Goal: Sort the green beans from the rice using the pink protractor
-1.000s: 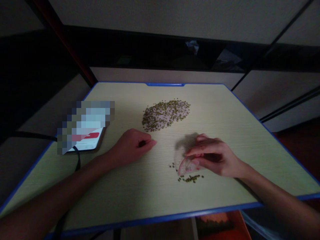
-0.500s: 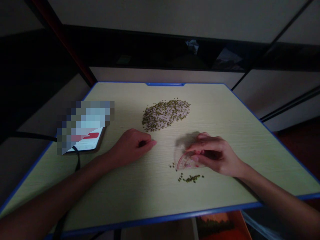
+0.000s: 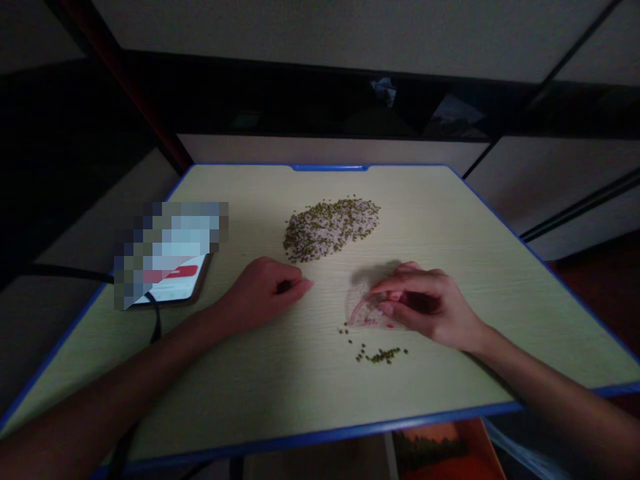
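My left hand [image 3: 267, 293] rests closed on the table, thumb against the curled fingers, with nothing visible in it. My right hand [image 3: 433, 303] pinches a clear plastic protractor [image 3: 367, 315] with pink markings. Its curved edge points left and the fingers cover its right part. Just below the protractor lies a small cluster of green beans [image 3: 384, 356], with a few single beans [image 3: 344, 330] by its lower left corner. Farther back, beyond both hands, spreads a large pile of green beans mixed with pale grains [image 3: 330, 228].
A phone or tablet [image 3: 175, 283] with a lit, partly blurred screen lies at the left, a dark cable [image 3: 156, 320] beside it. The table [image 3: 240, 393] has a blue rim. Below its front edge is an orange box [image 3: 480, 453]. Cabinet panels [image 3: 330, 148] stand behind.
My right hand has shifted the protractor slightly up and to the left, away from the small bean cluster. My left hand and the large pile stay where they were.
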The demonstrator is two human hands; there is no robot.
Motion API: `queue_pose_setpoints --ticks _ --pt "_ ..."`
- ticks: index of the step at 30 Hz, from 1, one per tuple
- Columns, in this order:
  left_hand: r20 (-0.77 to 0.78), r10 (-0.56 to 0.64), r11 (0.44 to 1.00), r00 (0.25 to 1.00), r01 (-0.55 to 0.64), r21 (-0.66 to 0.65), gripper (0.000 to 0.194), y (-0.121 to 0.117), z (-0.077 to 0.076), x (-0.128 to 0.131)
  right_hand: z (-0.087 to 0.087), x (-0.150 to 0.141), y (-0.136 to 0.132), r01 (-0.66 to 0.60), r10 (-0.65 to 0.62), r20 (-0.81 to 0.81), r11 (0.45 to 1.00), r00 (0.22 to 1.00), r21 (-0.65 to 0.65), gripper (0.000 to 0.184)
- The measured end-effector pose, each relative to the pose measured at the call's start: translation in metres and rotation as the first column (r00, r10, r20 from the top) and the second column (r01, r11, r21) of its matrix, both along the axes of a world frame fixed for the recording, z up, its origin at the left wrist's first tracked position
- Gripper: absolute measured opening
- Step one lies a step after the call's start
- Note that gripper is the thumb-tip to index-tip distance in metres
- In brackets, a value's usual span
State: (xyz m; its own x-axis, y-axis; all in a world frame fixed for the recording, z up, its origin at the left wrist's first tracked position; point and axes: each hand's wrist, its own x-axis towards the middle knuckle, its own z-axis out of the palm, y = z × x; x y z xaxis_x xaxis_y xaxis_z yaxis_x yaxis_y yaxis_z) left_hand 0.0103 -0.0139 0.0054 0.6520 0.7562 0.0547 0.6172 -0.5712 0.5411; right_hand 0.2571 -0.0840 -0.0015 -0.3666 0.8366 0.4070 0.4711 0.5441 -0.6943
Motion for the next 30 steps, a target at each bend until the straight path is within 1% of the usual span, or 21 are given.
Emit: queue_pose_setpoints --ticks 4,11,17,22,30 --pt "0.004 -0.005 1.000 1.000 0.005 0.008 0.039 0.0000 -0.0002 0.0000 -0.0007 -0.0004 0.0004 0.032 -0.032 -0.027 0.999 0.999 -0.008 0.013" --pt "0.002 -0.007 1.000 1.000 0.007 0.011 0.038 -0.0008 0.0009 0.0009 0.0010 -0.0019 0.0009 0.059 -0.059 -0.011 0.998 0.998 -0.002 0.010" --pt "0.018 -0.003 1.000 1.000 0.003 0.006 0.038 -0.0004 0.0004 0.0008 -0.0005 -0.0027 0.0012 0.036 -0.036 0.006 0.998 0.999 0.047 0.011" --pt "0.015 0.001 1.000 1.000 -0.001 0.001 0.038 -0.0004 0.0009 0.0008 -0.0005 -0.0030 -0.0001 -0.012 0.011 0.019 0.999 1.000 0.036 0.012" --pt "0.020 0.000 1.000 1.000 0.000 0.006 0.038 -0.0008 0.0006 0.0015 0.0002 -0.0055 0.0003 -0.027 0.025 0.048 0.999 0.999 0.045 0.014"
